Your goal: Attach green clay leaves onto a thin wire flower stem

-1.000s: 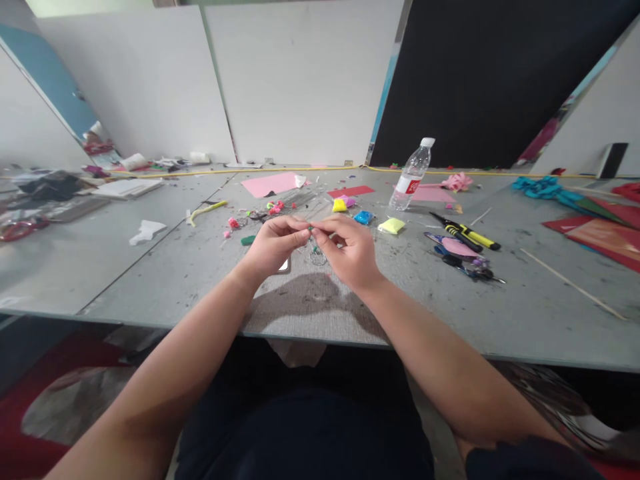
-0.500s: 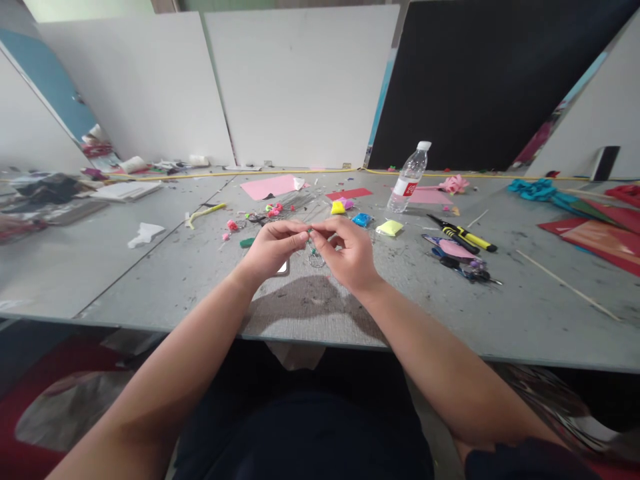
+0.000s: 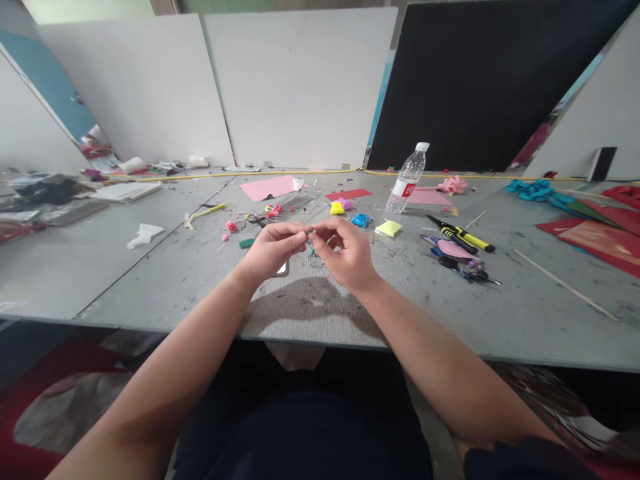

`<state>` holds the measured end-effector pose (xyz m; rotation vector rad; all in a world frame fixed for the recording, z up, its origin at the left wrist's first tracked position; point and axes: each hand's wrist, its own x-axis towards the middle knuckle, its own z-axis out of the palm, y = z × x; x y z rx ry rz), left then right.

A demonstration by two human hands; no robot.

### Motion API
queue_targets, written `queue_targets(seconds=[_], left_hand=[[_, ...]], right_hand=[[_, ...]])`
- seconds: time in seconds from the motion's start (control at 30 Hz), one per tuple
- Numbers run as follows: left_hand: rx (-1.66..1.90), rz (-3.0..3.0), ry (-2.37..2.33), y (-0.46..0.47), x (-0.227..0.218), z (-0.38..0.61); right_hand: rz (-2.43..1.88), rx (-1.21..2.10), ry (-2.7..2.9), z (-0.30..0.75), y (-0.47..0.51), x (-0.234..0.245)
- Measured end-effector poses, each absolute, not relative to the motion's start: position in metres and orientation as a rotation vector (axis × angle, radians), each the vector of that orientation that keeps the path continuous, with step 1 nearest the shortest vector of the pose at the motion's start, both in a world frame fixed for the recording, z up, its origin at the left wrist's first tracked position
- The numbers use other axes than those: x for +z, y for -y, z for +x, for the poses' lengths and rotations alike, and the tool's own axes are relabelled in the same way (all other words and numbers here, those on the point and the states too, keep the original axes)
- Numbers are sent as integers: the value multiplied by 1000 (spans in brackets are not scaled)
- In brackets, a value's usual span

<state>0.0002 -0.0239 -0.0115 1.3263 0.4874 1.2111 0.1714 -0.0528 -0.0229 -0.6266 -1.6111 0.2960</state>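
Note:
My left hand (image 3: 277, 248) and my right hand (image 3: 346, 252) meet fingertip to fingertip above the table. Both are closed in a pinch on a small green clay-like piece (image 3: 309, 232), mostly covered by the fingers. Just beneath them is a loop of thin wire (image 3: 315, 261) with a green bit on it; whether it joins the pinched piece I cannot tell. A dark green lump (image 3: 247, 243) lies left of my left hand, and a phone-like white object (image 3: 283, 269) shows partly under that hand. Beyond my right hand are yellow (image 3: 337, 208), blue (image 3: 361, 220) and pale yellow (image 3: 389, 229) packets.
A water bottle (image 3: 407, 179) stands behind the packets. To the right lie yellow-black pliers (image 3: 463, 237), a bunch of keys (image 3: 467, 270) and a thin stick (image 3: 565, 285). Pink beads and wires (image 3: 274, 211) lie behind my left hand, near pink paper (image 3: 270, 188).
My hands stay in nearly the same place, still pinched together. A little more of the green piece shows between the fingertips. The view has shifted very slightly.

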Motion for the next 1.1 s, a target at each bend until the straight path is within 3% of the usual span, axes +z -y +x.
queue_targets(seconds=[0.57,0.87,1.1], left_hand=[[1095,1353,-420,26,-10,-1],[1066,1424,-499,21,-14,-6],[951,2089,-856,11,-14,-8]], right_hand=[[-525,344,1636,171,52,-22],[-599,571,1646,173,51,-24],[-660,698,1416,182,40,-21]])
